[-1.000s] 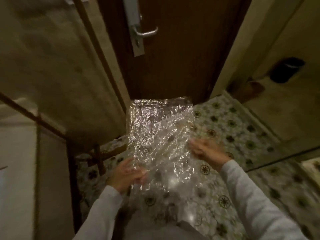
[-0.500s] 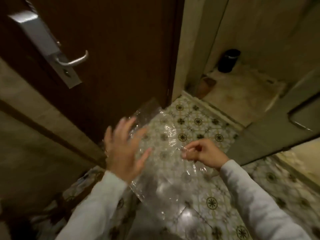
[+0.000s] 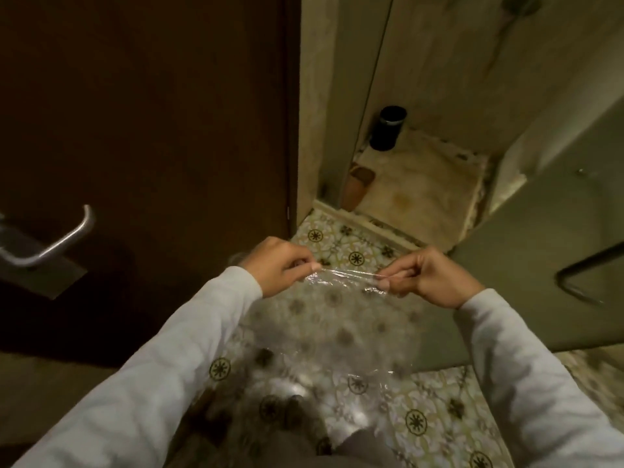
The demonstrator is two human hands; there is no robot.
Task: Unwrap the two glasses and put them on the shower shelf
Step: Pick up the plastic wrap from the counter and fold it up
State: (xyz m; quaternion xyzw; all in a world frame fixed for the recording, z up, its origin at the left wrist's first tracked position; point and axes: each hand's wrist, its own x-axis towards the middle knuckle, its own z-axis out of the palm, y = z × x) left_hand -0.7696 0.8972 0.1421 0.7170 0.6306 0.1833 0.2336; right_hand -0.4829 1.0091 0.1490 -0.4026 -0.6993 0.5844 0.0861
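We see left hand [image 3: 282, 265] and right hand [image 3: 427, 276] each pinching the top edge of the clear plastic wrap [image 3: 337, 332], sheet hanging over patterned floor tiles [image 3: 435, 423]

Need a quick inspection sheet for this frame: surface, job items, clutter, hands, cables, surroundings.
Surface: patterned tile floor; no table or shelf in view.
Job's things: clear plastic wrap stretched between both hands, hanging toward the floor; no glasses seen.
Clutter: black cylindrical container in the far corner of the shower floor; brown object near the threshold, too unclear to identify.
Hands: left hand and right hand each pinch the wrap's top edge, apart, at the same height.
Cables: nothing seen.
Surroundings: dark wooden door with metal handle at left; glass shower panel at right.
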